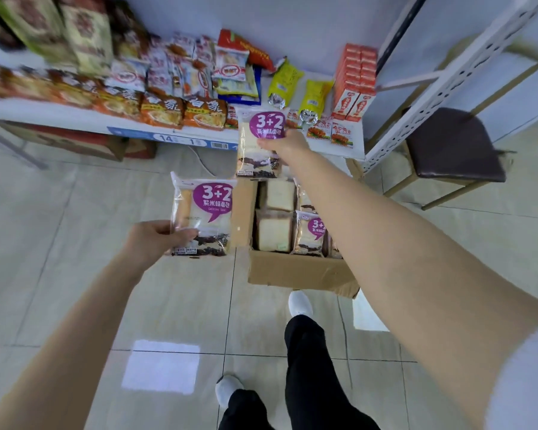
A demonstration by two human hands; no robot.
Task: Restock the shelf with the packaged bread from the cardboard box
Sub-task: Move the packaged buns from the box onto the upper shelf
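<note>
Curled round its lower corner, my left hand holds one glossy clear-plastic packet of white sliced bread with a purple speech-bubble label, at 9 o'clock from the open brown cardboard box. My right hand grips a second identical packet by its right edge, at 12 o'clock from the box, overlapping the front edge of the flat white shelf. At least four more soft, square packets stand upright in the box. Crinkly orange noodle bags line the shelf at 11 o'clock, too blurred to count.
</note>
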